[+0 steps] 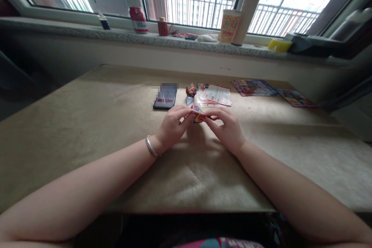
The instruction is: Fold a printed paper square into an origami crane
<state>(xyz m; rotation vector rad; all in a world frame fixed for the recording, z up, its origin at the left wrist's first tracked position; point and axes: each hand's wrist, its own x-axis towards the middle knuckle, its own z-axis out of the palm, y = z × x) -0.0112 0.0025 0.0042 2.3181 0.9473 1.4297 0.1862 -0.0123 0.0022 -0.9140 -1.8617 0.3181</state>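
Note:
A small folded piece of coloured paper (198, 113) is pinched between both my hands just above the brown table (87, 124). My left hand (172, 127), with a silver bangle on its wrist, grips the paper's left side with closed fingers. My right hand (227, 128) grips its right side, fingers curled. Just beyond my hands lie another folded paper piece (191, 91) and a stack of printed paper sheets (215, 95).
A dark phone (165, 96) lies left of the papers. Colourful leaflets (254, 87) and another leaflet (295, 97) lie at the far right. On the window sill stand a red can (138, 19), a small red jar (162, 26), a paper cup (229, 26) and a tall tube (249, 7).

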